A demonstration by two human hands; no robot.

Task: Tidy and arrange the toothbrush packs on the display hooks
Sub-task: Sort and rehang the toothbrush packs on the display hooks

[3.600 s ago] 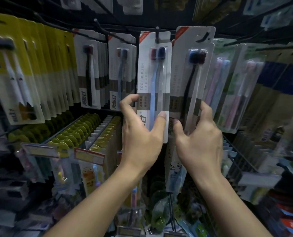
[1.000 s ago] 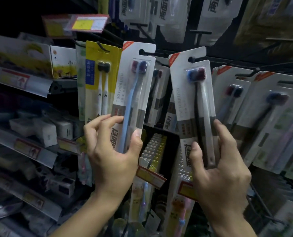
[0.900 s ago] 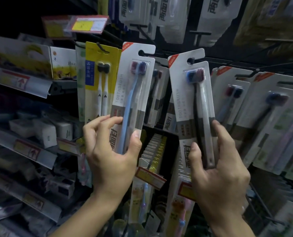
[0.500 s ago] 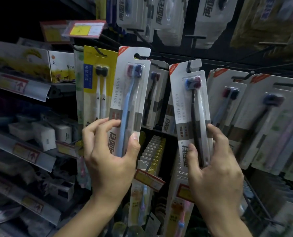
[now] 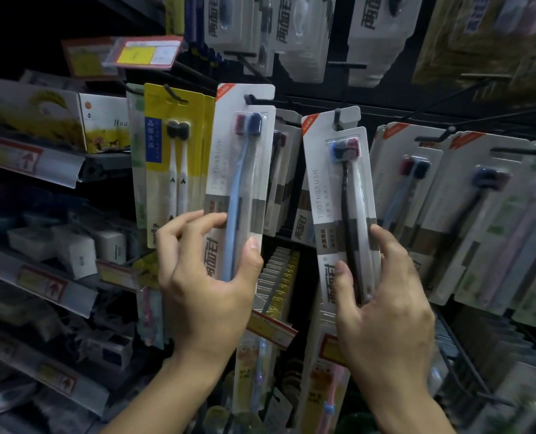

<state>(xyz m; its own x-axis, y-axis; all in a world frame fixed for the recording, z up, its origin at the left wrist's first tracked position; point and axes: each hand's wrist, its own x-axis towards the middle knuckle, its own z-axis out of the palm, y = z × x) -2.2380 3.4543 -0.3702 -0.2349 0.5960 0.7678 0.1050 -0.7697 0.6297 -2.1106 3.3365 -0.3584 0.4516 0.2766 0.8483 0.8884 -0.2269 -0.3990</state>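
My left hand point(image 5: 207, 277) grips the lower part of a white toothbrush pack with a blue-handled brush point(image 5: 241, 170); its top hole sits at a black hook point(image 5: 250, 98). My right hand point(image 5: 382, 296) grips the bottom of a second white pack with a black-handled brush point(image 5: 338, 189), whose top hole is on another black hook point(image 5: 338, 115). Both packs hang roughly upright, the right one tilted slightly.
Yellow toothbrush packs point(image 5: 172, 151) hang left of my left pack. More white packs point(image 5: 417, 183) hang on hooks to the right, and others above. Shelves with boxes and price strips point(image 5: 31, 161) run along the left. Red-and-yellow price tags point(image 5: 273, 327) stick out below.
Over the last second both packs have been carried a little lower and right; the right pack's hole now sits over its hook. My hands keep the same grips.
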